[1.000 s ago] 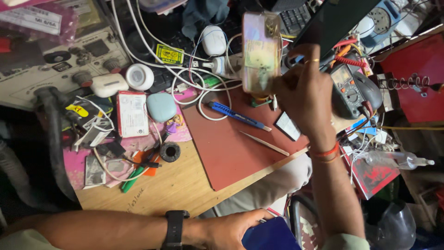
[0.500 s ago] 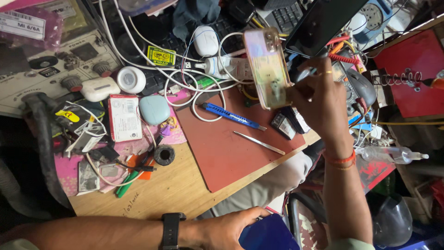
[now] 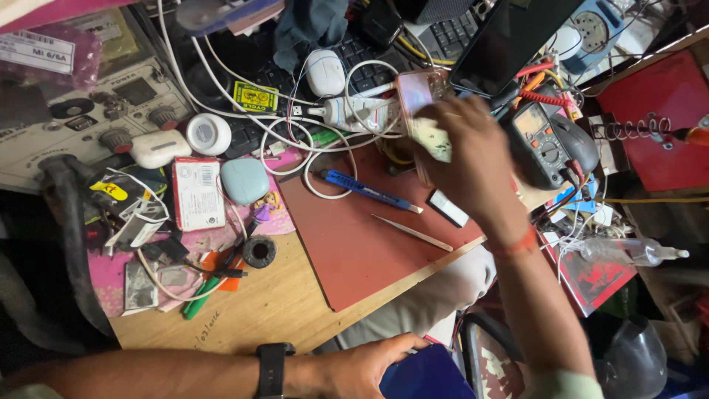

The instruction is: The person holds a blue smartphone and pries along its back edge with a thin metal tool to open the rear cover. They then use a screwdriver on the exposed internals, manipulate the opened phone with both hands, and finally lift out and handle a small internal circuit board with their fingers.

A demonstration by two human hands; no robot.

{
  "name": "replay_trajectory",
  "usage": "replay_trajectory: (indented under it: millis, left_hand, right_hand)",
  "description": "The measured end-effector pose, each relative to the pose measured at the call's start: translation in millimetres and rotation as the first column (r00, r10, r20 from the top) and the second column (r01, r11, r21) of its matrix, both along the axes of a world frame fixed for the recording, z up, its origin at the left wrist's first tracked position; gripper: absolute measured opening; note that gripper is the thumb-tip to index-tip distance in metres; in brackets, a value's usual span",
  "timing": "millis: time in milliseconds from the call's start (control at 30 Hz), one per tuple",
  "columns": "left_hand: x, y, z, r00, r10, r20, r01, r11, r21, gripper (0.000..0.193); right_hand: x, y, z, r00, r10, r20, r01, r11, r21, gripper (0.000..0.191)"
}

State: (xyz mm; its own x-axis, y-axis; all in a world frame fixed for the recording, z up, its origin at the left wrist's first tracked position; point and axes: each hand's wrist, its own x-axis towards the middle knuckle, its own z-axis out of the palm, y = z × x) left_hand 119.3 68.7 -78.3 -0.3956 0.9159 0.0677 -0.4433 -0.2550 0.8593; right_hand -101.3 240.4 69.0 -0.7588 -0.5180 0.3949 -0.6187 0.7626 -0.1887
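Cluttered and crowded, your wooden workbench (image 3: 266, 310) carries a dark red rectangular work mat (image 3: 354, 251) at its middle, with cables, tools and small gadgets heaped around it.

Your right hand (image 3: 469, 166) is raised over the far edge of the mat, fingers curled and closed around a phone in a clear, pink-tinted case (image 3: 421, 111). The phone stands nearly upright and tilted a little, its upper end showing above your knuckles, its lower part hidden behind your fingers; the hand is slightly blurred. An orange-red thread band (image 3: 517, 242) circles that wrist.

Your left hand (image 3: 369, 366) is low at the near edge of the bench, fingers bent and gripping the top of a dark blue object (image 3: 428, 377) that runs out of view. A black wristwatch (image 3: 272, 368) sits on that forearm.

On the mat, a blue utility knife (image 3: 365, 191) lies diagonally, and a thin pale metal pair of tweezers (image 3: 412, 233) lies just beyond it, apart from it. A small white rectangular piece (image 3: 448, 208) rests near your right wrist. Just behind your right hand sits a dark handheld multimeter (image 3: 538, 140) with coiled red leads. To the left of the mat are a pale blue rounded earbud case (image 3: 245, 179), a white oblong case (image 3: 160, 148), a round white puck (image 3: 208, 134) and a small black ring (image 3: 259, 251). A white looped cable (image 3: 310, 148) trails across the mat's far corner.
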Motion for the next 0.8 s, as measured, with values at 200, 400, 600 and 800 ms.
replay_trajectory:
  millis: [200,400,600,800]
  left_hand:
    - [-3.0,0.0,5.5,0.999,0.001,0.034,-0.002,1.0,0.03,0.094]
    - [-4.0,-7.8,17.9,0.996,-0.028,0.089,0.029,1.0,-0.01,0.097]
    - [-4.8,-4.6,16.0,0.998,0.006,-0.068,-0.013,0.995,-0.099,0.098]
    - [-0.5,-2.2,8.5,1.0,0.005,0.01,-0.006,1.0,0.024,0.096]
  right_hand:
    - [-52.6,-71.6,-4.9,0.965,0.257,-0.041,-0.232,0.92,0.316,0.062]
    - [-75.7,-77.0,7.6,0.946,0.322,-0.026,-0.273,0.84,0.47,0.044]
    - [-89.5,-82.2,10.4,0.907,0.401,-0.13,-0.308,0.84,0.446,0.046]
    - [-71.9,-76.3,3.4,0.923,0.35,-0.161,-0.28,0.897,0.342,0.023]
